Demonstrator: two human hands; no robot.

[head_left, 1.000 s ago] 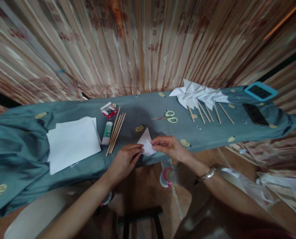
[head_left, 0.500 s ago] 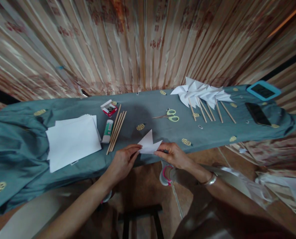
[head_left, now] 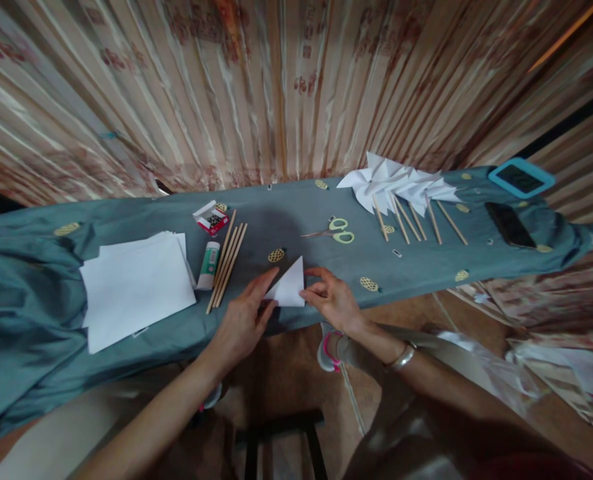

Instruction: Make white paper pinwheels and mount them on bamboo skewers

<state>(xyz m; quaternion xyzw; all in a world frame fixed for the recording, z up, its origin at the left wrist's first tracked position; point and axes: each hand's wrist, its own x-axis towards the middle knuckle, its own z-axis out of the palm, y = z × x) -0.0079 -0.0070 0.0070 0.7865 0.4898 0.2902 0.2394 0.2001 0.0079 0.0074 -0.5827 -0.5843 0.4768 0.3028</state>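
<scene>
1. Far left: white paper stack [head_left: 136,280], edges out of square. Next, glue stick [head_left: 209,265], red-and-white box [head_left: 211,219] behind it, wooden sticks [head_left: 230,267] alongside.
2. Left hand [head_left: 241,317]: thumb at the lower left corner of the folded paper [head_left: 292,287]; visible forefinger stands well parted from it. Cannot tell whether the hidden fingers pinch the sheet.
3. Folded paper: between the hands, near the front edge of the tablecloth [head_left: 296,213]. Change: two peaks half a second ago, one triangle now, tip pointing away from the wearer. Judgement: the right-hand flap is turned in, crease perhaps not yet pressed.
4. Right hand [head_left: 334,303]: thumb and fingers nearly together, gripping the paper's right edge.
5. Beyond, rightward: scissors [head_left: 331,233], slightly spread; white pinwheels [head_left: 401,183] overlapping; phone [head_left: 509,224]; blue-framed device [head_left: 522,179].
</scene>
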